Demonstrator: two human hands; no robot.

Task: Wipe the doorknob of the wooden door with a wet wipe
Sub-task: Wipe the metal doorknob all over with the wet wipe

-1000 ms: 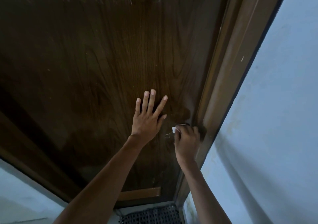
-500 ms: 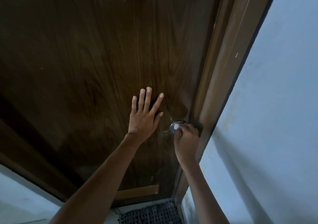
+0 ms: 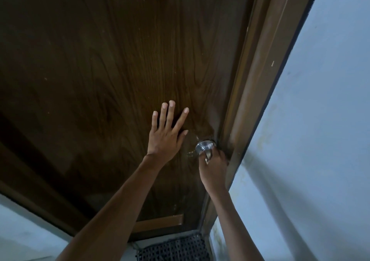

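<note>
At door's right edge: round silver metal doorknob (image 3: 204, 146) beneath my right hand (image 3: 214, 166), clenched around it, wipe unseen; left hand (image 3: 165, 135) splayed flat on dark wooden door (image 3: 120, 70).

No readable text, label, brand, number or sign is shown.

No writing is carried by the wooden door (image 3: 120, 70), and none is found on the metal doorknob (image 3: 203, 147).
</note>
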